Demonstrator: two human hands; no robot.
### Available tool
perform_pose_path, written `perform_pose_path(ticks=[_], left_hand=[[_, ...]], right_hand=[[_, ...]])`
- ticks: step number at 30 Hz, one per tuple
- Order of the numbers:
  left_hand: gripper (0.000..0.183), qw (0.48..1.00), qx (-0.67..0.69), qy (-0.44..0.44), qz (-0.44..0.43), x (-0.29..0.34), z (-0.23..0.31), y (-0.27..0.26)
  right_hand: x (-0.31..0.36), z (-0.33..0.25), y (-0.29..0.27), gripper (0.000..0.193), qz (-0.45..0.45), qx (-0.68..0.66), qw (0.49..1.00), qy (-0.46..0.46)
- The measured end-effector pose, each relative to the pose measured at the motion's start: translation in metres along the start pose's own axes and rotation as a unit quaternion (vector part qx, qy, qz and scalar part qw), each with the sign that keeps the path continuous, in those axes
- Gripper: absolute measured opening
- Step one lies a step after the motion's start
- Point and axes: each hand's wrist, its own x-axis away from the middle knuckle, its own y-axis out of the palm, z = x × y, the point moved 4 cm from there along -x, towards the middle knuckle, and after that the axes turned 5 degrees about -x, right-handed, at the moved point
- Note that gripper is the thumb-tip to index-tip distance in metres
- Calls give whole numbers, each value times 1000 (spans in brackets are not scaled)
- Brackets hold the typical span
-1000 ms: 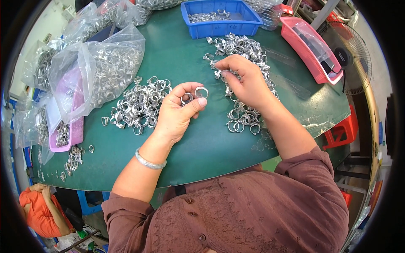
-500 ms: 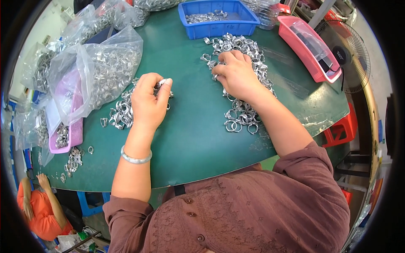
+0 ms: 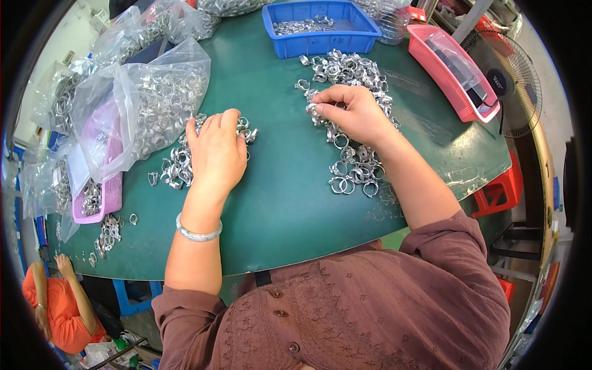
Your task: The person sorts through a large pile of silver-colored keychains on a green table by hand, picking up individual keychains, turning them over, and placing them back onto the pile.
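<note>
My left hand (image 3: 217, 151) lies palm down over a small pile of silver-coloured metal rings (image 3: 174, 168), with its fingers apart. Its fingertips rest among the rings, and some rings under the palm are hidden. At the left edge of a longer heap of similar rings (image 3: 353, 69), my right hand (image 3: 356, 117) pinches a metal ring (image 3: 311, 109) between thumb and fingertips. A few loose rings lie along the near end of that heap. Bare green tabletop (image 3: 280, 154) separates the two piles.
A blue tray (image 3: 320, 46) with rings stands behind the right heap. Clear bags of rings (image 3: 163, 92) and a purple basket (image 3: 112, 194) crowd the left. A pink basket (image 3: 441, 74) and a fan (image 3: 509, 80) are at right. Another person (image 3: 65, 308) sits at lower left.
My left hand has gone from closed fingers to spread ones over its pile. My right hand has shifted slightly nearer and now pinches a ring at the heap's left edge.
</note>
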Motion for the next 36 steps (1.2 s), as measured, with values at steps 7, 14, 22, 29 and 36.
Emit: perform_pose_path(ticks=[7,14,22,29,36], left_hand=[[39,995,-7,43,90,-1,18,-7],[47,944,264,156,122,2,46,-15],[33,918,379,97,64,4,36,-3],[27,851,524,-2,17,6,29,16],[26,752,654,-75,-36,6,28,22]], right_hand=[[3,2,1,18,-15,-150,988,30],[15,-6,27,16,-92,-251,962,63],[18,-8,32,26,-135,-287,946,69],[19,-10,31,29,-143,-309,939,53],[17,-5,26,28,-106,-336,933,70]])
